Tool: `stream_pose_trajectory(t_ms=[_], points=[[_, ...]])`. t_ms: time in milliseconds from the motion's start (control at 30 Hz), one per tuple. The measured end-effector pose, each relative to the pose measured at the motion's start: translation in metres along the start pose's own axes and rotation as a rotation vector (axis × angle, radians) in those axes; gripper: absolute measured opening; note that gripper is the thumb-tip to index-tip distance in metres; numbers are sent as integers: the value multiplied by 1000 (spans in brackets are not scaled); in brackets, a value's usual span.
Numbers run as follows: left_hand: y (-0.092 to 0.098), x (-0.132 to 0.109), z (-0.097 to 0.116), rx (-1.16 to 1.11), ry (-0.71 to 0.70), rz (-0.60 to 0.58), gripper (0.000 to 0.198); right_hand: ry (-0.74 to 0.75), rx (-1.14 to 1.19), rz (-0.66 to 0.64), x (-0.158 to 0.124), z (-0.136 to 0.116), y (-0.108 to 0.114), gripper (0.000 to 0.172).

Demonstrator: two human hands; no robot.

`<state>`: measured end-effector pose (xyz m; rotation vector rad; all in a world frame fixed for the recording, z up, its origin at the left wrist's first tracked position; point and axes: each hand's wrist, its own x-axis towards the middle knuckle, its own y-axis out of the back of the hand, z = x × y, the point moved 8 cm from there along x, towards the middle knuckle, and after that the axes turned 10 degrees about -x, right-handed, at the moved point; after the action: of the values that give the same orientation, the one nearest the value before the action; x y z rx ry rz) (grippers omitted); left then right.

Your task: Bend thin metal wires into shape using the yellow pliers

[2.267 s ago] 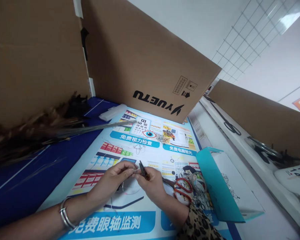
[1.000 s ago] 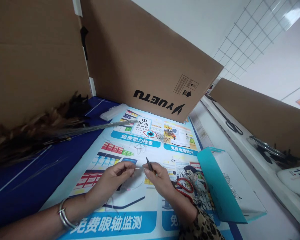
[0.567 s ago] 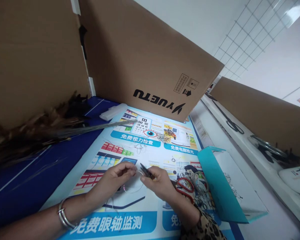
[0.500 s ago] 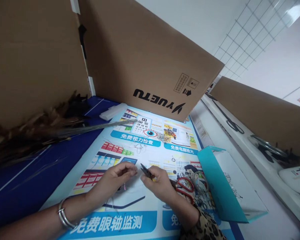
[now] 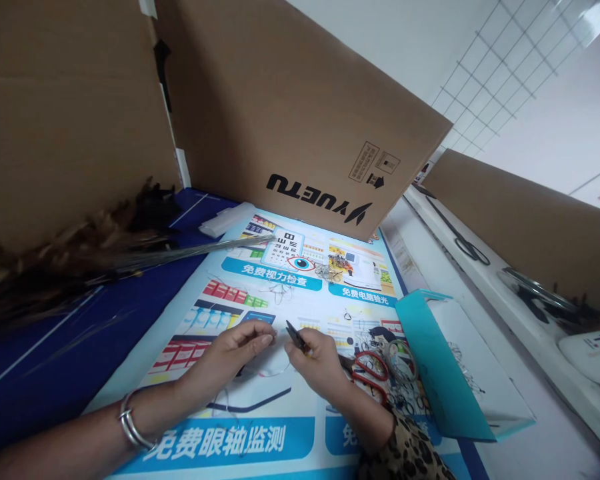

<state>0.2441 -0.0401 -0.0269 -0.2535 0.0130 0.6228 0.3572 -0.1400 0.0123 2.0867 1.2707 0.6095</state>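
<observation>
My left hand, a silver bangle on its wrist, has thumb and fingertips pinched together over the printed poster sheet. What it pinches is too small to name; a fine thread or wire seems to curve below it. To its right, my right hand is closed on dark-tipped pliers, whose jaws point up and left. A small gap separates the jaws from my left fingertips. Red-handled scissors lie just right of my right hand, beside a coil of wire and a tangle of small pieces.
An open teal box stands at the right. Brown cardboard rises behind the sheet. At the left lie brown feathery strands with long thin stems. Another pair of scissors rests on the white ledge at the right.
The pliers and my right hand have shifted slightly right and up. My left hand has moved slightly up, and the pink bit seen hanging below it no longer shows.
</observation>
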Motion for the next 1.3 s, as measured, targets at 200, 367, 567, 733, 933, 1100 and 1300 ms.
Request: stream_pose_trajectory(t_ms=[200,367,567,733,933,1100,1300], points=[[-3,-1,3,-9,5,-19,23,-18,13,-1,0,4,-2,22],[-3,-1,0,-32,24,-10,24,-22,11,3,0,6,-2,21],[2,-1,-4,-104,36,23,21,-8,23,-15,0,3,-5,22],[5,-2,-6,-131,13,35,19,59,-42,-47,-2,-1,-10,23],[9,-3,-6,-116,-14,78,20,160,-321,-65,-1,-6,-8,23],[10,-2,-5,-101,-37,98,19,178,-501,-38,0,-6,-2,17],[9,-1,-6,-122,-39,92,19,169,-606,-45,-1,-1,-6,13]])
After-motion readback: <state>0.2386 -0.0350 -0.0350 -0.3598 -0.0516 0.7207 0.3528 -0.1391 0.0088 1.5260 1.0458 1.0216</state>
